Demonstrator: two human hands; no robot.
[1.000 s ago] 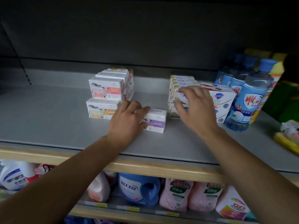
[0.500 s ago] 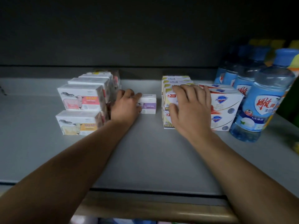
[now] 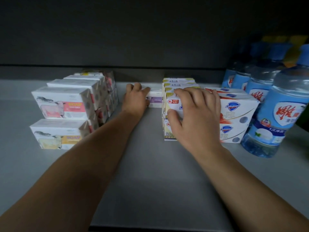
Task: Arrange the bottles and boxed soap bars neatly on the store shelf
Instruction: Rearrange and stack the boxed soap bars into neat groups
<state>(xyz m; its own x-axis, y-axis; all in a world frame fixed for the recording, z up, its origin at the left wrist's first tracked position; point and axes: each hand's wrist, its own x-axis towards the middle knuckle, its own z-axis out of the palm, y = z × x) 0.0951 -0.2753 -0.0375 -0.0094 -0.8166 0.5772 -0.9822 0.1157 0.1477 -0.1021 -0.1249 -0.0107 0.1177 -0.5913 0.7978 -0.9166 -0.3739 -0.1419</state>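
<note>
**Soap boxes handled deep on the grey shelf**

A small purple-labelled soap box (image 3: 155,99) is held by the left hand (image 3: 135,99) far back on the grey shelf (image 3: 150,164), in the gap between two groups of boxes. The fingers are curled over the box's top and left end, and the box lies flat on the shelf surface, its right end just beside the yellow-and-white soap boxes (image 3: 170,114). Those boxes stand in a row running toward the back wall, stacked two high, and the front of the row is covered by the right hand (image 3: 195,114): the fingers are spread and bent over the top front edge, while the thumb is pressed against the front face. Whether the front box is truly gripped or only steadied cannot be told.

Touching the right side of that row, red-and-white Safeguard soap boxes (image 3: 234,118) are stacked two high. Further right, a row of blue-labelled bottles (image 3: 274,118) with blue caps is set front to back, the nearest one close against the Safeguard stack.

On the left, sheep-printed soap boxes (image 3: 61,106) are stacked two high in a row leading back; a pink label is seen on the upper front box and a yellow label on the lower one. This stack is kept apart from the left hand by a narrow strip of bare shelf.
</note>
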